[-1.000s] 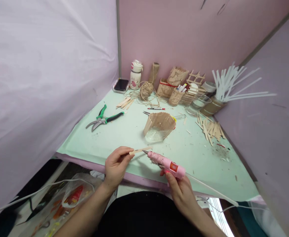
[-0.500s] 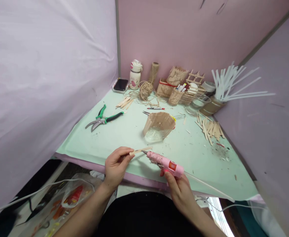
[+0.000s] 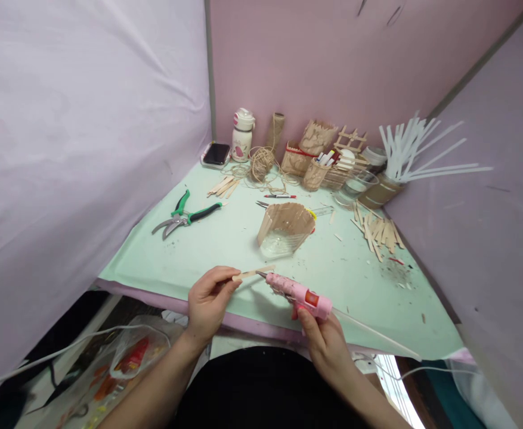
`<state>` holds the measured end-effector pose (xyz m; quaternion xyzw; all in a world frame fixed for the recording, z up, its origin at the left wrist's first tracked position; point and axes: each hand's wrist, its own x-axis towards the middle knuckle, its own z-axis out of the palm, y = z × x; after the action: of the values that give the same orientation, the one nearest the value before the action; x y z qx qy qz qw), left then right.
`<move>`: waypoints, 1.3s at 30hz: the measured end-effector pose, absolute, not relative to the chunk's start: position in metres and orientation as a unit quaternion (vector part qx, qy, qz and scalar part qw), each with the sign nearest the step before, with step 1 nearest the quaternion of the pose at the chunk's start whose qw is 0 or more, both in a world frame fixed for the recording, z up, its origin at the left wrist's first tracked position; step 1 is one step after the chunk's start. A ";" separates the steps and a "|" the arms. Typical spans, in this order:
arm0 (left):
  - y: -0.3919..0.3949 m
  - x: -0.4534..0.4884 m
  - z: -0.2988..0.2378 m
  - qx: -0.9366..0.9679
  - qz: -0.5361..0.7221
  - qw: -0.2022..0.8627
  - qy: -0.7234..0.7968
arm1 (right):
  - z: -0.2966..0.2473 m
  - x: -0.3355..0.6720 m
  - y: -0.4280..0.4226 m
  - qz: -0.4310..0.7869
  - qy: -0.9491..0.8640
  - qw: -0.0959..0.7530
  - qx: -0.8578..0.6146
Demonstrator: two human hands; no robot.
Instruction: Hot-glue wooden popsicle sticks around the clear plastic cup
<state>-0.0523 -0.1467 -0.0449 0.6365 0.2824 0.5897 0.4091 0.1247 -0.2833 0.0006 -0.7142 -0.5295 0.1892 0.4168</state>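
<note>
Sat at the middle of the table [image 3: 189,262]: a bowl [image 3: 285,229]. Lay left of the bowl: cutters [image 3: 185,215]. Lay right of it: a pile of sticks [image 3: 377,229]. Stood behind, along the wall: a phone [image 3: 216,154], a bottle [image 3: 242,136], string [image 3: 261,164], and a jar [image 3: 384,189] at the far right. Held before the bowl, near the table's front edge: a stick [image 3: 253,273] on the left, touching a glue gun [image 3: 299,294] on the right.

- I see my left hand [image 3: 207,304] and my right hand [image 3: 328,345]. Both are bare, with no gloves.
- I see no rings and no watch on them.
- My arms are bare too. No sleeves show from the wrists back to the bottom edge.
- My nails are short and plain.
- Between my two arms, just below my hands, I wear something black [image 3: 261,387]. It looks smooth and dark all over.
</note>
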 end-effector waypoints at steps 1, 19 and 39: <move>-0.147 -0.052 -0.045 0.636 0.591 0.409 0.282 | 0.000 0.125 -0.284 0.190 -0.529 0.416 -0.714; -0.147 -0.054 -0.043 0.638 0.588 0.396 0.300 | -0.004 0.138 -0.286 0.201 -0.509 0.404 -0.733; -0.147 -0.053 -0.041 0.657 0.581 0.385 0.288 | -0.008 0.144 -0.285 0.204 -0.511 0.407 -0.729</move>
<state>-0.0533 -0.1474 -0.0415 0.6566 0.2875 0.5814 0.3850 0.1443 -0.2855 -0.0078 -0.7291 -0.5109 0.2043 0.4070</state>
